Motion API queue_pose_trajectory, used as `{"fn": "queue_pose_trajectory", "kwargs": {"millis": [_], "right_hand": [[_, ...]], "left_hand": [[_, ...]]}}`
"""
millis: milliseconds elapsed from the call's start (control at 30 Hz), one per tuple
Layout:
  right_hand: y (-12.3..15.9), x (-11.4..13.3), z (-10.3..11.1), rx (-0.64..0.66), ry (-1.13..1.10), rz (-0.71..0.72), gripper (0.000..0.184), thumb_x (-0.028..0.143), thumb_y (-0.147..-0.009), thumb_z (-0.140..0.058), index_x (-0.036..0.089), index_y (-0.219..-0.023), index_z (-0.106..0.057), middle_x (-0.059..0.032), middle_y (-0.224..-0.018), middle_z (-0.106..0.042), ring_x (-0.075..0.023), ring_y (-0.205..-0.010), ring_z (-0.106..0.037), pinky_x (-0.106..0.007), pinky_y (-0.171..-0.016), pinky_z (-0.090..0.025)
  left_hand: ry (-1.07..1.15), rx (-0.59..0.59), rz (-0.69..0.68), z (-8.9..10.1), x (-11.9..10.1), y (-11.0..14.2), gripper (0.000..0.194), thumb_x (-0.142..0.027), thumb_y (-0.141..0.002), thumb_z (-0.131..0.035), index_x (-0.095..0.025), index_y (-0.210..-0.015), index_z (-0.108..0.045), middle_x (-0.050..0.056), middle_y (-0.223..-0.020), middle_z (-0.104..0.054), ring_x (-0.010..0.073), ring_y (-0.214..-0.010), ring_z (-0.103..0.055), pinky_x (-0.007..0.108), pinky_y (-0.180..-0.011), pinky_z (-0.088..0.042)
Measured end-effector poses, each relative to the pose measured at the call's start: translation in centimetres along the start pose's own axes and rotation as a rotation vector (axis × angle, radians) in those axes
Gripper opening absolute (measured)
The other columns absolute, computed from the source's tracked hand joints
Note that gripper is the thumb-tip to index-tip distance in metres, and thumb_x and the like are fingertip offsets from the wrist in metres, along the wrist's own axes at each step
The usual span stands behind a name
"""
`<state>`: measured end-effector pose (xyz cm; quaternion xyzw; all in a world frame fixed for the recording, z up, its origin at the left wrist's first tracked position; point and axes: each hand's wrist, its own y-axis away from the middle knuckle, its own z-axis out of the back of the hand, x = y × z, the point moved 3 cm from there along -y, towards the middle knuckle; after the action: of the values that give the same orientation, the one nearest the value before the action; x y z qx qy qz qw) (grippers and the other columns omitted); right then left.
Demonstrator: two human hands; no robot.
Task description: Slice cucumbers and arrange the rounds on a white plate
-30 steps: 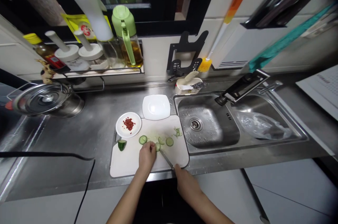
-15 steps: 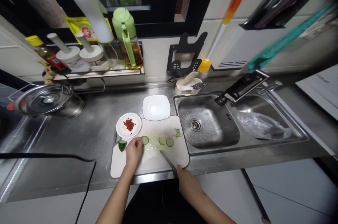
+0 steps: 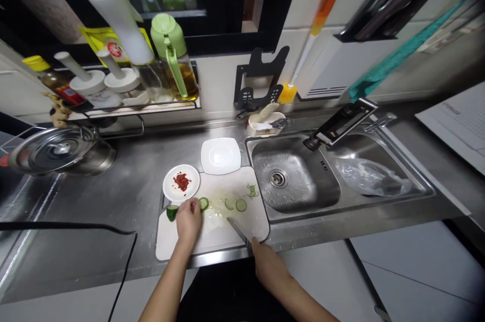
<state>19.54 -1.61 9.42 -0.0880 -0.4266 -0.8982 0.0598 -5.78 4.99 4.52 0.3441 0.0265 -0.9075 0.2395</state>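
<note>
Steel worktop beside a sink, under a dark window; right hand closed round a knife; left hand, fingers bunched at cucumber, grip unclear.

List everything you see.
Board: one, white, counter
Knife: one, grey, right hand
Cucumber chunk: one, green, board
Slices: about three, green, board
Peelings: some, green, board
Round plate: one, white, board corner
Red bits: many, red, round plate
Square plate: one, white, behind board
Sink: one, silver, right
Tap: one, black, sink
Bag: one, clear, sink
Pot: one, silver, left
Jug: one, green-topped, shelf
Jars: two, white-topped, shelf
Bottles: two, brown and white, shelf
Packet: one, yellow, shelf
Brush: one, multicoloured, wall
Knives: several, dark, wall
Cable: one, black, left
Left hand: one, bare, board
Right hand: one, bare, knife
</note>
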Motion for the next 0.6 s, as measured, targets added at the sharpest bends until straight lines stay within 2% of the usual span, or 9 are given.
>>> {"fn": "queue_pose_trajectory", "kwargs": {"millis": [100, 300, 433, 500, 600], "right_hand": [[0.1, 0.1, 0.2, 0.005, 0.009, -0.005, 0.067, -0.006, -0.076, -0.034, 0.012, -0.140, -0.036, -0.0158, -0.111, -0.065, -0.0239, -0.105, -0.060, -0.029, -0.081, -0.045], [0.3, 0.2, 0.2, 0.009, 0.013, -0.006, 0.062, -0.004, -0.079, -0.032, 0.011, -0.139, -0.038, -0.0166, -0.111, -0.065, -0.0234, -0.105, -0.060, -0.029, -0.083, -0.045], [0.3, 0.3, 0.3, -0.001, -0.001, -0.026, 0.059, -0.004, -0.080, -0.030, 0.013, -0.137, -0.040, -0.0161, -0.111, -0.065, -0.0225, -0.103, -0.061, -0.029, -0.082, -0.046], [0.2, 0.3, 0.2, -0.001, -0.005, -0.029, 0.060, -0.004, -0.080, -0.031, 0.012, -0.137, -0.039, -0.0167, -0.109, -0.065, -0.0223, -0.103, -0.061, -0.030, -0.082, -0.046], [0.1, 0.2, 0.0, 0.000, -0.006, -0.027, 0.059, -0.005, -0.080, -0.030, 0.011, -0.136, -0.039, -0.0175, -0.110, -0.065, -0.0237, -0.103, -0.061, -0.032, -0.082, -0.047]], "left_hand": [[0.015, 0.039, -0.117, -0.9, -2.0, 0.3, 0.024, -0.032, -0.081, -0.048, -0.018, -0.091, -0.065, 0.008, -0.089, -0.066, 0.0206, -0.083, -0.060, 0.033, -0.080, -0.045], [-0.059, 0.375, -0.344, -5.5, -7.6, 0.9, 0.028, -0.018, -0.078, -0.052, -0.015, -0.103, -0.066, 0.010, -0.097, -0.066, 0.0209, -0.097, -0.058, 0.032, -0.088, -0.043], [-0.207, 0.552, -0.434, -7.7, -10.2, 1.2, 0.026, -0.013, -0.077, -0.052, -0.018, -0.097, -0.068, 0.010, -0.095, -0.064, 0.0217, -0.100, -0.055, 0.031, -0.087, -0.041], [-0.289, 0.588, -0.450, -8.3, -10.8, 1.3, 0.026, -0.010, -0.077, -0.051, -0.018, -0.095, -0.068, 0.010, -0.095, -0.064, 0.0218, -0.101, -0.054, 0.030, -0.084, -0.041], [-0.384, 0.580, -0.438, -8.8, -11.4, 1.5, 0.026, -0.009, -0.080, -0.046, -0.016, -0.095, -0.066, 0.012, -0.096, -0.063, 0.0216, -0.099, -0.054, 0.030, -0.082, -0.041]]}}
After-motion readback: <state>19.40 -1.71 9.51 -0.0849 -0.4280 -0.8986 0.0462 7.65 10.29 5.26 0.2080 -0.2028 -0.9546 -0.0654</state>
